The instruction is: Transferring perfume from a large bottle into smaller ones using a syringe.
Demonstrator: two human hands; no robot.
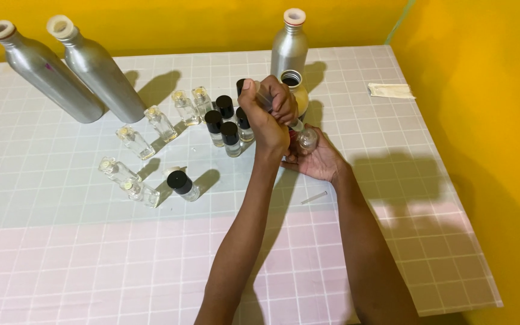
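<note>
Forearms come up from the near edge, crossing over the tiled mat (79, 253) w/ its white grid. Left hand (266, 114) sits fisted round a clear plastic syringe (270, 102), fingers clamped tight on the barrel, thumb up on the plunger end. Right hand (317, 159) lies palm-up just below it, fingers curled shut round a small clear glass vial (307, 138); the syringe tip is at the vial's mouth.

Risk, as I see it: that mouth is narrow, so a hard thumb push could overshoot and spill onto the mat; smooth glass in a wet palm could slip too. Left elbow swings close to the black-capped vials (229, 123) just left of the syringe, approx. touching distance, so a nudge might topple them.

Farther left of the syringe: uncapped square glass bottles (160, 123), some tilted, and two brushed-aluminium bottles (76, 72) w/ pale stoppers. Right behind the syringe, a third aluminium bottle (288, 45) and an open-necked amber one (296, 87).
</note>
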